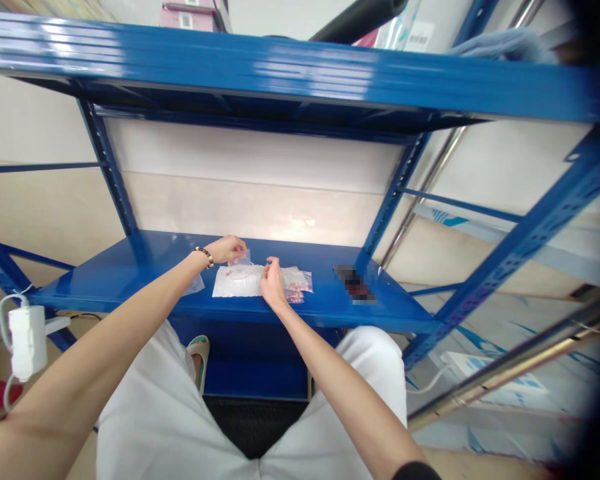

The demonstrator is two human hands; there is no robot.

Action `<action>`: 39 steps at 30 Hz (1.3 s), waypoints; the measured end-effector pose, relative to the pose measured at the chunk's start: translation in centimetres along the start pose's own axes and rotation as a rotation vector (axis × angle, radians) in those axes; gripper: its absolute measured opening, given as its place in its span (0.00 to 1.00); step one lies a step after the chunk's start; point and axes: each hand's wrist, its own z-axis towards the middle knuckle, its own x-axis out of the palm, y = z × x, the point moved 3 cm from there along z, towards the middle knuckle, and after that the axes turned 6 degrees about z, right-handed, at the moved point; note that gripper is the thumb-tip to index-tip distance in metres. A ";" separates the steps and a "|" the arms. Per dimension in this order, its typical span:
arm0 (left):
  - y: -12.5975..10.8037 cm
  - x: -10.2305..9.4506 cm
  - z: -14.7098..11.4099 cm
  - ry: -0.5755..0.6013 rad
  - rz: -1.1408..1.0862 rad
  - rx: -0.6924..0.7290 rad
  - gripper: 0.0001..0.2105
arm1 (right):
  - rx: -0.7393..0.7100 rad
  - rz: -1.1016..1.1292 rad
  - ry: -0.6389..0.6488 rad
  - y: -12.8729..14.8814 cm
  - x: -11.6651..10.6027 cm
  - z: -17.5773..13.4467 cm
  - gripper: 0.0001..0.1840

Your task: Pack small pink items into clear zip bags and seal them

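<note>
My left hand (229,250), with a beaded bracelet on its wrist, is closed in a pinch at the edge of a small clear plastic bag (243,257). The bag is over the far edge of a white paper sheet (237,283), which lies flat on the blue shelf (325,283). On the sheet's right end rests my right hand (274,283), its fingers curled together. What they hold, if anything, is too small to tell. Just right of that hand lie clear bags with small pink-red pieces (296,293). Another clear bag (195,285) lies left of the sheet, partly behind my left forearm.
A dark, blurred-out flat object (355,283) lies at the shelf's right. Above the work area runs a blue upper shelf (230,67), with boxes (193,19) and a black tube (360,19) on it. A white power adapter (27,343) hangs at left.
</note>
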 end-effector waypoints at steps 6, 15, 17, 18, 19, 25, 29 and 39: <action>-1.7 0.1 0.2 -0.008 0.260 0.056 0.11 | -0.033 -0.037 0.020 0.4 0.1 -0.3 0.29; -2.6 -0.5 -0.4 -0.024 0.363 0.040 0.15 | -0.005 -0.059 0.039 1.1 -0.1 -0.3 0.26; -2.5 -0.4 -0.6 -0.003 0.356 0.035 0.16 | -0.003 -0.061 0.048 1.1 -0.1 -0.4 0.26; -2.4 -0.4 -0.6 0.007 0.350 0.034 0.16 | -0.006 -0.062 0.056 1.2 -0.1 -0.4 0.26; -2.3 -0.4 -0.7 0.016 0.345 0.034 0.15 | -0.011 -0.062 0.066 1.2 -0.1 -0.4 0.25; -1.9 -0.5 -0.7 0.041 0.385 0.032 0.14 | -0.031 -0.058 0.074 1.2 0.0 -0.4 0.25; -1.6 -1.0 -0.4 0.018 0.344 0.020 0.14 | -0.033 -0.075 0.048 1.1 0.0 -0.3 0.23; 1.4 -3.0 -2.8 -0.270 -0.290 -0.243 0.13 | -0.236 -0.196 0.177 2.5 0.3 -0.9 0.22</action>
